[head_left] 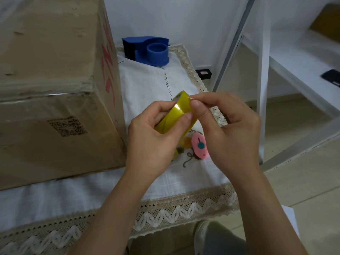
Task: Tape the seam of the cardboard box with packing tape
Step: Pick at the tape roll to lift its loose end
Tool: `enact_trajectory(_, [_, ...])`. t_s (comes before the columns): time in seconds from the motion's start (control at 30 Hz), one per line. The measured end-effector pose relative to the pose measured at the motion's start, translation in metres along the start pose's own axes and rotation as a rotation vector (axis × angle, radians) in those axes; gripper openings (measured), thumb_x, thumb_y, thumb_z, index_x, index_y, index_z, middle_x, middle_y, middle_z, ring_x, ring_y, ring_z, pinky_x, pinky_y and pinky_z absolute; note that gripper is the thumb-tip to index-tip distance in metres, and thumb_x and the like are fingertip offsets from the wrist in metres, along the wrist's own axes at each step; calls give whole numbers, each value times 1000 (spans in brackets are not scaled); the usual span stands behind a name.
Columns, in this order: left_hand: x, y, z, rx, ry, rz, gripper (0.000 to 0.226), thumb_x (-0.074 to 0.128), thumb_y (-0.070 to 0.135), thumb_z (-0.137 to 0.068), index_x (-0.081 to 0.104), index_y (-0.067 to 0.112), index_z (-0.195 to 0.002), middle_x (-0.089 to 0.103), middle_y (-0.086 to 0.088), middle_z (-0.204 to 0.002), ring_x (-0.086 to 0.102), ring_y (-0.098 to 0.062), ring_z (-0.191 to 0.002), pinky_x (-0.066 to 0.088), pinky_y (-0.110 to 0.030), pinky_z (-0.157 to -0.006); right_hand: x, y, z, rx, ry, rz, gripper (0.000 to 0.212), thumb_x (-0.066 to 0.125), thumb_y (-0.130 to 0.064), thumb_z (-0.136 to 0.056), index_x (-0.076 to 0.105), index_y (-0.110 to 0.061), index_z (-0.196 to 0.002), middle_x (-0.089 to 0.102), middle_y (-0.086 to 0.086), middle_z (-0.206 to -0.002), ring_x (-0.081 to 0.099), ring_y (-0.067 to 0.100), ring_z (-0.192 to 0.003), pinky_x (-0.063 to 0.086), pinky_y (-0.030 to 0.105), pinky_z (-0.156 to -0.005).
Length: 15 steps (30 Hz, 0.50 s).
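Observation:
A large cardboard box (55,85) with red lettering and a printed code stands on the left of the cloth-covered table; a shiny taped seam crosses its top. Just right of the box I hold a roll of yellowish packing tape (176,115) above the table. My left hand (154,138) grips the roll from below and from the side. My right hand (230,129) pinches at the roll's upper edge with thumb and forefinger, where the tape end lies. The lower part of the roll is hidden behind my fingers.
A blue tape dispenser (149,49) sits at the back of the table. A small pink cutter (200,147) lies under my hands on the white lace-edged tablecloth (147,85). White shelving (263,70) stands to the right over a tiled floor.

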<state>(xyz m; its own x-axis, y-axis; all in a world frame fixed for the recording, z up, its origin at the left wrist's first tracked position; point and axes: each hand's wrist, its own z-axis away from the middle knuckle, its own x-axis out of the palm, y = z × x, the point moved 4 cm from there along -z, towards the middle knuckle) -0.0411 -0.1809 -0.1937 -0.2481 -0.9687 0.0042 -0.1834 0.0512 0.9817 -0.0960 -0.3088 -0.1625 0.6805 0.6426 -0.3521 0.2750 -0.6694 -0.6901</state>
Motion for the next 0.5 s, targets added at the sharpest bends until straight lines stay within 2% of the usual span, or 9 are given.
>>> enact_trajectory(0.23, [2, -1, 0, 1, -36, 10, 23, 78, 21, -79, 70, 13, -99, 77, 6, -84, 73, -11, -77, 61, -35, -74, -3, 6, -1, 166, 22, -82, 8, 72, -19, -86, 73, -25, -92, 71, -5, -87, 66, 10, -84, 54, 28, -82])
enact_trajectory(0.37, [2, -1, 0, 12, -57, 31, 18, 78, 18, -79, 70, 16, -95, 77, 7, -82, 73, -8, -74, 60, -29, -71, -2, 8, -1, 242, 25, -130, 11, 74, -19, -84, 73, -29, -89, 73, -6, -87, 68, 12, -85, 56, 33, -85])
enact_trajectory(0.5, [3, 0, 0, 48, -72, 50, 16, 78, 15, -79, 69, 20, -92, 76, 9, -82, 71, -4, -74, 57, -22, -68, -2, 12, -1, 325, 43, -214, 17, 77, -21, -80, 72, -36, -80, 74, -12, -77, 70, 10, -80, 55, 44, -89])
